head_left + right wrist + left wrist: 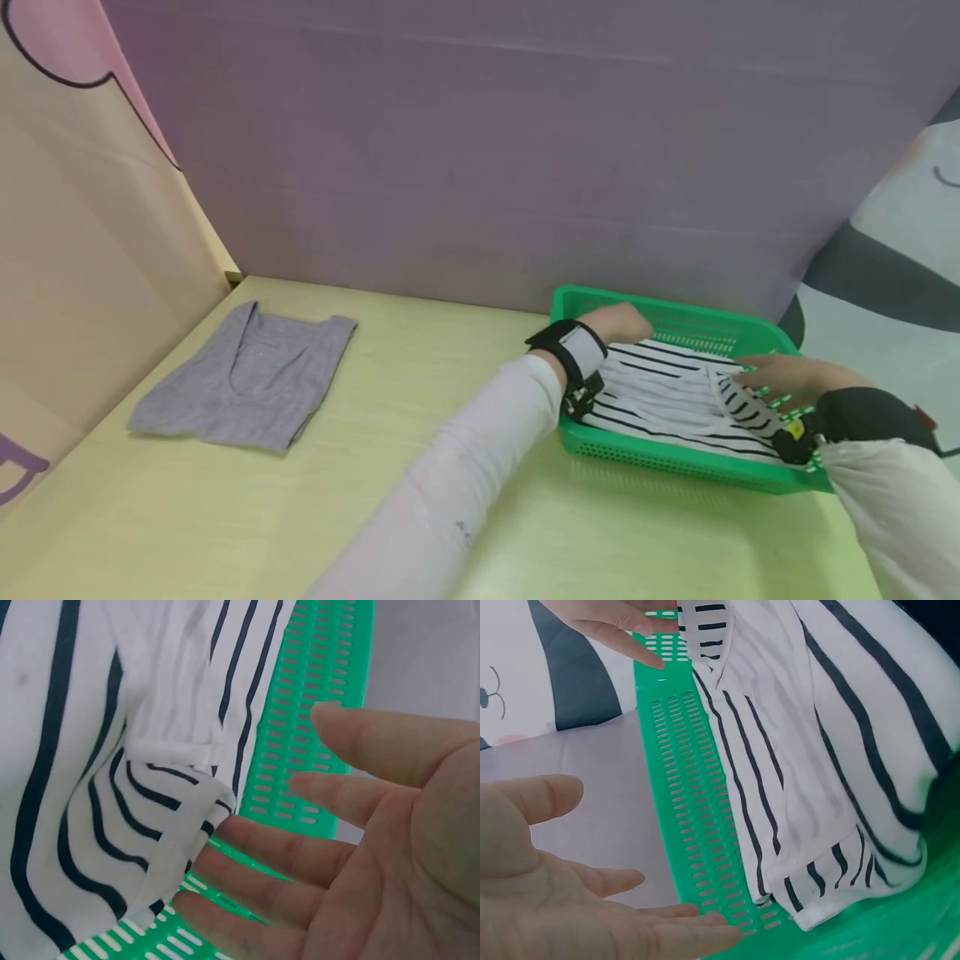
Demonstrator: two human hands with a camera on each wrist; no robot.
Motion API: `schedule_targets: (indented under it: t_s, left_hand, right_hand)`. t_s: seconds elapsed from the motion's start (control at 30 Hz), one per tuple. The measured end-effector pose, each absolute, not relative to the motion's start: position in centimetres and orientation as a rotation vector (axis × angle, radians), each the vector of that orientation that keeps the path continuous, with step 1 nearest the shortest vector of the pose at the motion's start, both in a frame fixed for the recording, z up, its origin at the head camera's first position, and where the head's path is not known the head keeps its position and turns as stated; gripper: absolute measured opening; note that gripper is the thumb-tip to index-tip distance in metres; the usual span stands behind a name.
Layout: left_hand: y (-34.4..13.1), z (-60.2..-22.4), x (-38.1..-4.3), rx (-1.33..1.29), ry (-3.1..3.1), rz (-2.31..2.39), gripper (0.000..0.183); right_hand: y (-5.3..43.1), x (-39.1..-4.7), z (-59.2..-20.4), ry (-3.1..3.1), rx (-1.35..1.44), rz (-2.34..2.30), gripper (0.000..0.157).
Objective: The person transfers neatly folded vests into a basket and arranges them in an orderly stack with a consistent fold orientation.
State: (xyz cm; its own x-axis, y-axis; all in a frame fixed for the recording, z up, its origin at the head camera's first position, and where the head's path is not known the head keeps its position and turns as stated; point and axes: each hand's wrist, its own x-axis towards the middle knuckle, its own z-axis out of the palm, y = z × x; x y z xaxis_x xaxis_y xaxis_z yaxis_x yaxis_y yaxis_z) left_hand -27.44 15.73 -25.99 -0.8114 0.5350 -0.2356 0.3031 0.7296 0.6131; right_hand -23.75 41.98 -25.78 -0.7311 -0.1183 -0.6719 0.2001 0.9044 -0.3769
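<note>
A white garment with black stripes (pixel 656 387) lies folded in a green plastic basket (pixel 667 472). Over the basket's left end is my left hand (pixel 617 322); the left wrist view shows this hand (pixel 577 892) with fingers extended and nothing held, beside the slotted basket wall. At the opposite end, my right hand (pixel 795 379) reaches inside. In the right wrist view the right hand (pixel 367 855) has its fingers spread, fingertips right at the folded striped edge of the garment (pixel 180 832).
On the left of the pale yellow table (pixel 420 375) a grey shirt (pixel 251 383) lies flat. A purple-grey cloth wall (pixel 450 167) rises directly behind the table and basket. Printed cloth panels (pixel 892 258) stand at both sides.
</note>
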Motion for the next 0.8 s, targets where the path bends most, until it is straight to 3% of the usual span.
schedule_targets:
  t_s: [0.57, 0.8]
  left_hand:
    - [13.5, -25.1, -25.5, 0.634, 2.25, 1.132, 0.064]
    - [12.4, -25.6, -24.9, 0.649, 2.293, 1.227, 0.062]
  right_hand:
    - [41.6, -23.4, -25.3, 2.389, -0.122, -0.574, 0.073]
    - [39.9, -23.0, -24.6, 2.4, -0.196, -0.646, 0.07]
